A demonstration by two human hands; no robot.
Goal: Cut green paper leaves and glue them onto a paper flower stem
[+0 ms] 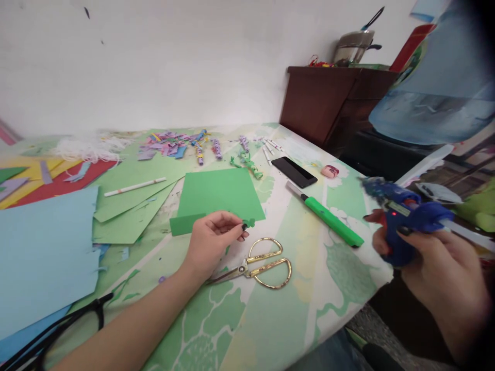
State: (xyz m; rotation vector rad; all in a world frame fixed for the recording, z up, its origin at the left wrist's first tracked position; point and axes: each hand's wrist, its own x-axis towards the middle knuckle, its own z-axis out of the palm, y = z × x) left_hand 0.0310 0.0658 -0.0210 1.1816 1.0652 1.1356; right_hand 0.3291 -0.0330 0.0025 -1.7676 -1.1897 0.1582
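Note:
Between thumb and fingers, my left hand (pixel 218 237) pinches a small green paper cutout (pixel 250 223), just above the near edge of a green paper sheet (pixel 220 190). Gold-handled scissors (pixel 247 269) lie on the table beside that hand, their blades partly under the wrist. Off the table's right edge, my right hand (pixel 433 273) is wrapped round a blue hot glue gun (pixel 402 221). A red light glows on its side, and a pale glue stick (pixel 464 232) sticks out of its back. The gun's nozzle is blurred.
A green-handled utility knife (pixel 332 221) and a black phone (pixel 294 171) lie right of the sheet. Black-framed glasses (pixel 73 322) and light blue paper (pixel 46 252) are at the left. Small paper figures (pixel 247 162) and paper scraps (pixel 168 144) sit further back.

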